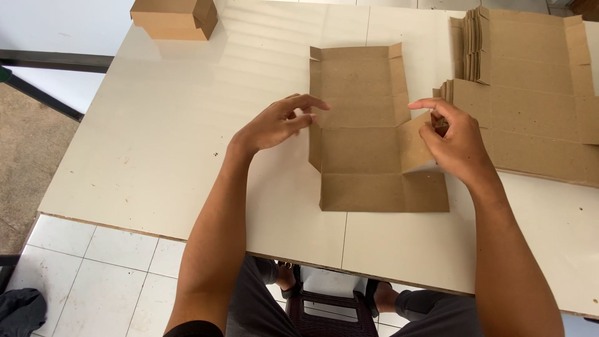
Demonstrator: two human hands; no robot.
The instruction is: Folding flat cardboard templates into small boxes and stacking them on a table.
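Here the flat cardboard blank [368,131] lies between left hand [274,125] and right hand [452,140].

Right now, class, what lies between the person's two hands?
In the head view, the flat brown cardboard box blank lies between the left hand and right hand, on the pale table.

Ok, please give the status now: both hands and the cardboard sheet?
Left hand open, fingers at left flap of flat cardboard blank. Right hand pinching raised right flap. Stack of blanks close at right, finished box far left.
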